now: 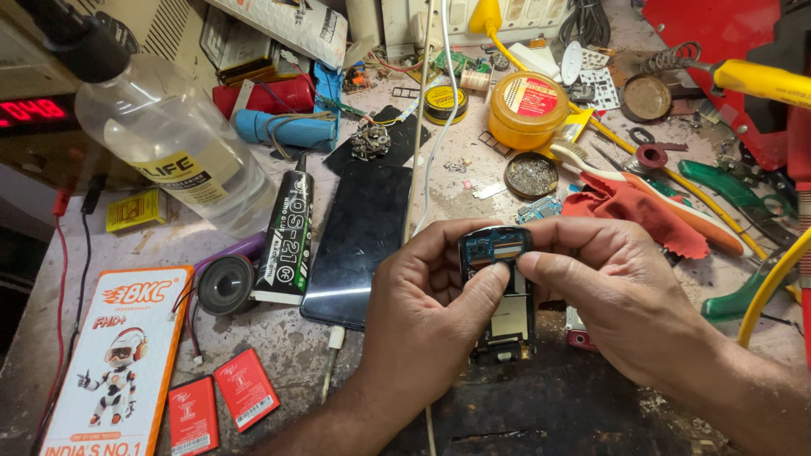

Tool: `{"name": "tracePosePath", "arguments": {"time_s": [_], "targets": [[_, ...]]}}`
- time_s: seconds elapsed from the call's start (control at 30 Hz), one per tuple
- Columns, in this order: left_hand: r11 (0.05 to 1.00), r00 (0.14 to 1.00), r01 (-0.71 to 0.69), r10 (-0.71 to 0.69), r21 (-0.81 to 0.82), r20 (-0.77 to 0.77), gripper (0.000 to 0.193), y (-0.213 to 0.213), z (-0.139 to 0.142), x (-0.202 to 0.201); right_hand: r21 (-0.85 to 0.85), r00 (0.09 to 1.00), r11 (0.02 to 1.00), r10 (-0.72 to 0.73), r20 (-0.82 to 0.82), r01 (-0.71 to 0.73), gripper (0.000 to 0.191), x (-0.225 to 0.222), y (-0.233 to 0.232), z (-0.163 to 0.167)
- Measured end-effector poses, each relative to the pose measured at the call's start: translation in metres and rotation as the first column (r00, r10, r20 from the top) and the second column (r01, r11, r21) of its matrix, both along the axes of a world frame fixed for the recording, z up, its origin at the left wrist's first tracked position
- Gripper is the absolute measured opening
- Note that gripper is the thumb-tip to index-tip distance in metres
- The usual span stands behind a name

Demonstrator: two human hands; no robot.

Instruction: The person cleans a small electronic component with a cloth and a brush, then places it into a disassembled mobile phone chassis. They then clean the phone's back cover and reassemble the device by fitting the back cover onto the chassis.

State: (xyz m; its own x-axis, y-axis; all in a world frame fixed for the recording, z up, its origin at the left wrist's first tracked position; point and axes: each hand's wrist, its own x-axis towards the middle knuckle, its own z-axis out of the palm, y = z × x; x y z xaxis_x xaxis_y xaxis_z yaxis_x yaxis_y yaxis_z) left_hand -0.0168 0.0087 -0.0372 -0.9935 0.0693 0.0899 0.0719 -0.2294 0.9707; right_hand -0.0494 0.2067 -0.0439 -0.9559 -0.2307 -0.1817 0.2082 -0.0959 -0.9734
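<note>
A small opened mobile phone [504,317] with its back cover off and circuit board showing is held upright between both hands above the worn workbench [279,338]. My left hand [427,308] grips its left side, thumb pressed across the middle of the board. My right hand [612,291] holds the right side, thumb meeting the left thumb near the top. The phone's lower half shows between the hands.
A black smartphone [359,241] lies face up left of the hands, beside a black glue tube [287,241], a small round speaker [225,285] and a clear bottle [173,139]. Two red batteries [221,404], an orange box [114,363], a red cloth [642,215], an orange flux tin [527,108], pliers [726,186].
</note>
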Motion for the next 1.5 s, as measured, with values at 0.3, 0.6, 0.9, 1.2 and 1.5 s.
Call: {"name": "tracePosePath", "arguments": {"time_s": [0.3,0.6,0.9,1.2,1.5], "targets": [[1.0,1.0,-0.013,0.014,0.027,-0.025,0.028,0.002,-0.0011,0.0008,-0.009,0.998,0.999,0.042,-0.049,-0.042,0.021,0.0028,-0.0034,0.0022],[0.999,0.999,-0.029,0.03,0.014,-0.019,0.027,0.0022,-0.0034,0.0,0.041,0.999,0.999,0.006,-0.052,-0.003,0.024,0.0037,-0.0072,0.003],[0.999,0.999,-0.032,0.032,0.024,-0.03,0.026,0.0013,-0.0041,0.0004,0.002,0.999,1.0,0.029,-0.032,-0.029,0.024,0.005,-0.0073,0.0044],[0.999,0.999,-0.02,0.022,0.046,-0.029,0.024,0.0,-0.0038,0.001,0.062,0.998,0.998,0.019,-0.058,-0.016,0.022,0.0032,-0.0074,0.0057],[0.999,0.998,-0.045,0.046,0.027,-0.036,0.023,0.0026,-0.0044,0.0026,0.164,0.992,0.985,0.069,-0.106,-0.051,0.02,0.0055,-0.0077,0.0085]]}}
